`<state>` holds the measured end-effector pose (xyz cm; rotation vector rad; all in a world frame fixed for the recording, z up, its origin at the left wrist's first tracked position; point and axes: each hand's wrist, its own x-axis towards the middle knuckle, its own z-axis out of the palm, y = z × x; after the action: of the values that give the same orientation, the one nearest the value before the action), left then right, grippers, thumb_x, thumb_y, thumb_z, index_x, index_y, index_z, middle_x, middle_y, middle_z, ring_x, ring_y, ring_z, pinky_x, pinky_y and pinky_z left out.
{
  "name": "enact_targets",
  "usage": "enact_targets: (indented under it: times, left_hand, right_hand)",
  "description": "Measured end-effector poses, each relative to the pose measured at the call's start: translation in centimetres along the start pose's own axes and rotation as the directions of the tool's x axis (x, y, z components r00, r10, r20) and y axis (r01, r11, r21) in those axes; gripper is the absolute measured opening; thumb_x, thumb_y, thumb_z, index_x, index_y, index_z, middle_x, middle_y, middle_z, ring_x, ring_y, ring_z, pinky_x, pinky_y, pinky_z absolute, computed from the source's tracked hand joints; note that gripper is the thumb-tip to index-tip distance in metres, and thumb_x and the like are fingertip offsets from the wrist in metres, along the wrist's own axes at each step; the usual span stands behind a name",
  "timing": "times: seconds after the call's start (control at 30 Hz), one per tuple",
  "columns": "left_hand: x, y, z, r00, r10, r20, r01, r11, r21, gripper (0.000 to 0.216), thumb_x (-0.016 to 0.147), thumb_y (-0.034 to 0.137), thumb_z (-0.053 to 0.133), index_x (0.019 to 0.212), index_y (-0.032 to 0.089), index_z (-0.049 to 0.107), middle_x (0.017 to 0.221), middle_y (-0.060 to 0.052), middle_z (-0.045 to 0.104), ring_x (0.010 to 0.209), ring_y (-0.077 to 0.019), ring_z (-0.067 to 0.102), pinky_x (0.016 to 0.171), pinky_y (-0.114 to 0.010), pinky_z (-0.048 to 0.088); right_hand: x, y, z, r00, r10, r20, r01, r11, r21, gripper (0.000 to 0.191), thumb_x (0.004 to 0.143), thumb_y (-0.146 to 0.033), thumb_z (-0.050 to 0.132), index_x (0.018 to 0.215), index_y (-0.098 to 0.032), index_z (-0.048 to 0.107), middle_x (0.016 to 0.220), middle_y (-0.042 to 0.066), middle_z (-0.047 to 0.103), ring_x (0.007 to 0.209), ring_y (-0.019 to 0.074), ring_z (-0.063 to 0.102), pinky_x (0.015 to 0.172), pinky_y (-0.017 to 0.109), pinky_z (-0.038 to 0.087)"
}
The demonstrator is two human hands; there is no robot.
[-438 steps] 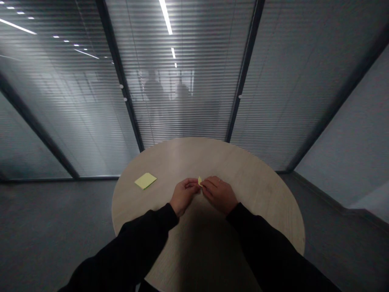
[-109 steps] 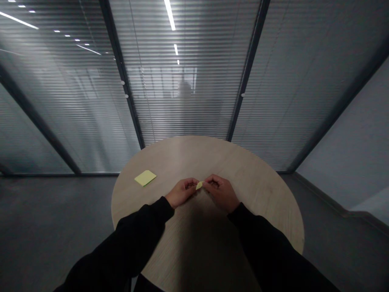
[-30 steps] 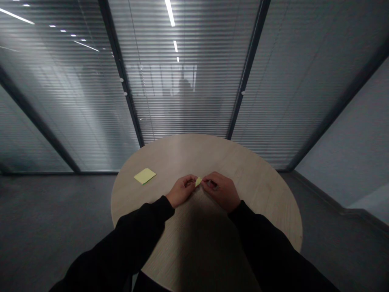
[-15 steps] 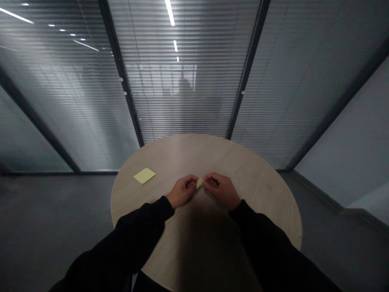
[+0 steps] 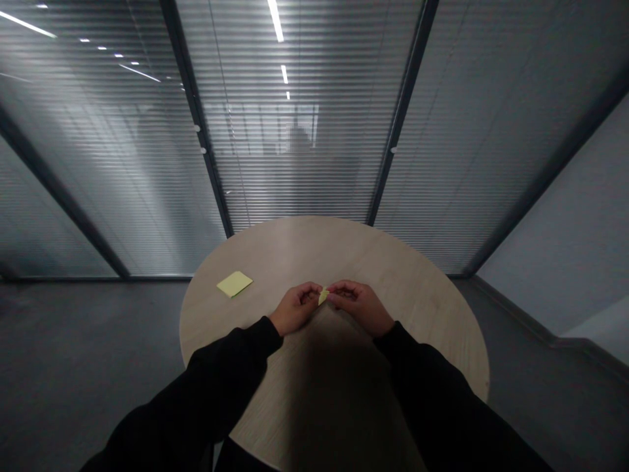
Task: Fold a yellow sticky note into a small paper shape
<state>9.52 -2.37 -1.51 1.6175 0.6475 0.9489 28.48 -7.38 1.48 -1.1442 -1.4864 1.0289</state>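
A small folded yellow paper (image 5: pixel 323 296) is pinched between my two hands just above the round wooden table (image 5: pixel 422 308). My left hand (image 5: pixel 295 309) grips its left side with curled fingers. My right hand (image 5: pixel 360 305) grips the right side, fingertips pressed together. Most of the paper is hidden by my fingers. A yellow pad of sticky notes (image 5: pixel 234 284) lies flat on the table, well to the left of my left hand.
Glass walls with closed blinds and dark frames (image 5: pixel 396 111) stand just behind the table. Grey floor surrounds the table on both sides. A dim figure shows through the glass (image 5: pixel 299 141) far behind.
My hands have stayed in the same spot with the paper between them. My right hand's fingers have shifted slightly on the paper over the last second.
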Motion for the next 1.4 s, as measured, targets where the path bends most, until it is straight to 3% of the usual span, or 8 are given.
enact_targets:
  times: [0.2, 0.5, 0.67, 0.9, 1.4]
  left_hand:
    - [0.0, 0.0, 0.0, 1.0, -0.02, 0.012, 0.02, 0.999, -0.031, 0.039, 0.081, 0.049, 0.072, 0.095, 0.013, 0.064, 0.073, 0.0, 0.056, 0.061, -0.0088, 0.043, 0.057, -0.022, 0.031]
    - [-0.1, 0.6, 0.3, 0.999, -0.05, 0.008, 0.05, 0.995, -0.091, 0.045, 0.077, 0.053, 0.076, 0.094, 0.012, 0.064, 0.07, 0.002, 0.055, 0.061, -0.0084, 0.045, 0.06, -0.022, 0.032]
    - [-0.1, 0.7, 0.3, 0.997, -0.072, -0.015, 0.07, 0.991, -0.116, 0.047, 0.076, 0.054, 0.076, 0.095, 0.013, 0.065, 0.071, 0.001, 0.057, 0.061, -0.0086, 0.045, 0.06, -0.023, 0.032]
    - [0.0, 0.4, 0.4, 0.998, -0.061, 0.006, 0.061, 0.996, -0.069, 0.045, 0.078, 0.053, 0.075, 0.095, 0.013, 0.064, 0.07, 0.001, 0.056, 0.06, -0.0087, 0.045, 0.058, -0.023, 0.031]
    - [0.3, -0.4, 0.4, 1.0, -0.012, -0.01, 0.012, 1.0, 0.021, 0.041, 0.083, 0.051, 0.069, 0.096, 0.013, 0.063, 0.072, 0.001, 0.055, 0.063, -0.0093, 0.044, 0.059, -0.022, 0.033]
  right_hand:
    - [0.0, -0.1, 0.0, 1.0, -0.006, -0.028, 0.005, 0.999, -0.043, 0.034, 0.075, -0.048, 0.077, 0.086, -0.017, 0.074, 0.072, 0.002, 0.068, 0.065, 0.0145, 0.06, 0.063, 0.028, 0.049]
    - [0.0, -0.4, -0.2, 0.984, -0.171, -0.058, 0.156, 0.965, -0.213, 0.027, 0.083, -0.045, 0.07, 0.088, -0.019, 0.074, 0.083, 0.005, 0.074, 0.078, 0.0195, 0.069, 0.074, 0.031, 0.054]
    - [0.1, 0.2, -0.3, 0.994, -0.1, -0.042, 0.094, 0.987, -0.132, 0.034, 0.079, -0.046, 0.074, 0.099, -0.018, 0.073, 0.094, 0.008, 0.075, 0.083, 0.0193, 0.069, 0.076, 0.031, 0.055]
    - [0.0, 0.3, -0.2, 0.996, -0.072, -0.045, 0.064, 0.986, -0.156, 0.029, 0.081, -0.046, 0.072, 0.087, -0.017, 0.073, 0.079, 0.004, 0.071, 0.073, 0.017, 0.065, 0.074, 0.031, 0.052]
    - [0.1, -0.1, -0.3, 0.996, 0.086, -0.03, -0.087, 0.996, -0.002, 0.038, 0.069, -0.049, 0.081, 0.08, -0.015, 0.069, 0.067, 0.0, 0.064, 0.061, 0.0128, 0.056, 0.06, 0.027, 0.042]
